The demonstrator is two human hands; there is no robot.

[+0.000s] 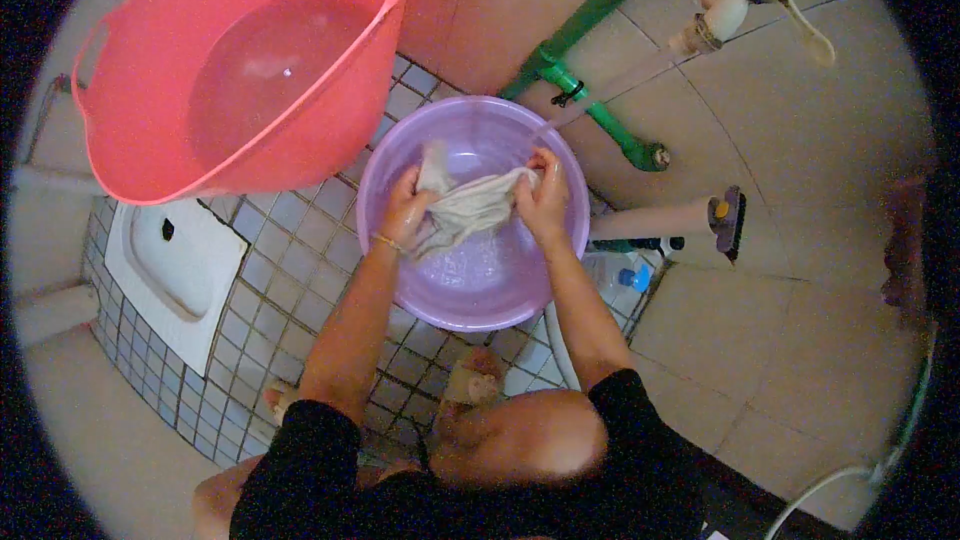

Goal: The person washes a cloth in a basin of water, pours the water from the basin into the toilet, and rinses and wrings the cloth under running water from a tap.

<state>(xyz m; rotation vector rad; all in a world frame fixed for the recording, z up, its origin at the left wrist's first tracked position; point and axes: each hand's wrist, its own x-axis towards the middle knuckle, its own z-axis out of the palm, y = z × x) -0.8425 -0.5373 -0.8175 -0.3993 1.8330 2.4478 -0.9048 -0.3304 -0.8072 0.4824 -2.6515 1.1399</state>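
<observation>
A wet whitish cloth is stretched between my two hands, above the inside of a round purple basin. Its left end is gripped by my left hand, with a part of the cloth sticking up beside the thumb. On the other side, my right hand has its fingers closed on the cloth's right end, near the basin's far right wall. A thin stream of water runs from the wall tap down into the basin close to my right hand. What lies under the cloth is hidden.
A large pink-red tub holding water stands at the upper left. Below it is a white squat toilet in the tiled floor. Green pipes run along the wall. A brush and a blue-capped bottle are right of the basin.
</observation>
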